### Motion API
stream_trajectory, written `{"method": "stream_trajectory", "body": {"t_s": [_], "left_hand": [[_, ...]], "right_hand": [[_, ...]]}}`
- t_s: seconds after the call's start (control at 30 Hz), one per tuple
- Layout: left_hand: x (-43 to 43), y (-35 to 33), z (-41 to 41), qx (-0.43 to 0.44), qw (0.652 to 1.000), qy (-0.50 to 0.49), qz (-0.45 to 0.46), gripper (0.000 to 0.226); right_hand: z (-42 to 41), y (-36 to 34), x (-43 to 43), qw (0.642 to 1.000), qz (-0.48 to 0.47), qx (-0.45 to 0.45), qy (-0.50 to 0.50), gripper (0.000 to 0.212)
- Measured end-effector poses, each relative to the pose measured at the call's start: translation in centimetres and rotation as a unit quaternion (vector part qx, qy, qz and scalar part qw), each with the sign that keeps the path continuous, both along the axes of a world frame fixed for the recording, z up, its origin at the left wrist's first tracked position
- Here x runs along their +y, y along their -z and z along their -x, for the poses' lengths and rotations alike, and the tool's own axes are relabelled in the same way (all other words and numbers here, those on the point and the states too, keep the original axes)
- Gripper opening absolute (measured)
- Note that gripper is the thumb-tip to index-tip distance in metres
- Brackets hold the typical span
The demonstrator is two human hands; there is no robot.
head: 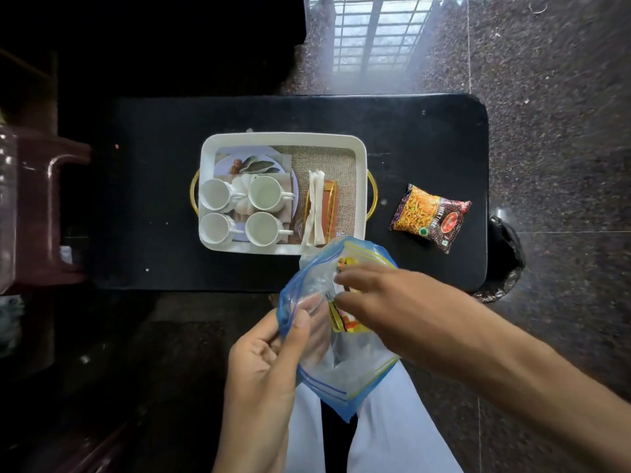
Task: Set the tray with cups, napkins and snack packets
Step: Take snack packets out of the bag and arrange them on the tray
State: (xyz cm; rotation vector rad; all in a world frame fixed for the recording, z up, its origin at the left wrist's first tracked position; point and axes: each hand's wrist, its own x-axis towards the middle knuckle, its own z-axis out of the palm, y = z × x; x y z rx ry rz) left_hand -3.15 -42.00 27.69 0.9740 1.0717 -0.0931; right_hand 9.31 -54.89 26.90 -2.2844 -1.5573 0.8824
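A white tray (283,138) with gold handles sits mid-table on a black table (153,199). Four white cups (246,209) fill its 9 o'clock half; folded napkins (316,206) stand in a holder toward 3 o'clock. A snack packet (428,216) lies on the table at 3 o'clock of the tray, well apart. At 6 o'clock, the left hand (263,360) pinches a clear zip bag (334,322) while the right hand (386,302) reaches into its mouth, fingers on a yellow packet (336,319) inside.

A tray (283,139) is set at the middle of the tabletop (153,199). Four cups (239,209) are grouped in its left half; napkins (316,208) are laid to their right. A snack packet (428,216) lies on the tabletop right of the tray. A zip bag (341,336) is held nearer, before the tray.
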Motion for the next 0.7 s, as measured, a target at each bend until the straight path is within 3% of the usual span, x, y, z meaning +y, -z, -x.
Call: {"method": "stream_trajectory", "body": {"t_s": [0.13, 0.23, 0.33, 0.6, 0.7], "left_hand": [[0.2, -0.2, 0.4, -0.013, 0.999, 0.033, -0.015, 0.036], [0.7, -0.2, 0.7, -0.007, 1.0, 0.023, 0.014, 0.031], [1.4, -0.3, 0.9, -0.008, 0.999, 0.009, 0.036, 0.032], [3.1, 0.2, 1.6, 0.002, 1.0, -0.004, 0.008, 0.029], [3.2, 0.1, 1.6, -0.001, 1.0, 0.018, -0.002, 0.028]], "right_hand": [[1.0, 2.9, 2.0, 0.982, 0.054, -0.134, -0.121, 0.049], [1.2, 5.0, 2.4, 0.97, 0.013, -0.203, -0.132, 0.035], [0.7, 5.4, 3.1, 0.975, -0.044, -0.191, -0.101, 0.018], [0.9, 6.1, 4.7, 0.971, -0.076, -0.169, -0.149, 0.021], [2.0, 7.0, 4.9, 0.967, -0.01, -0.189, -0.171, 0.046]]}}
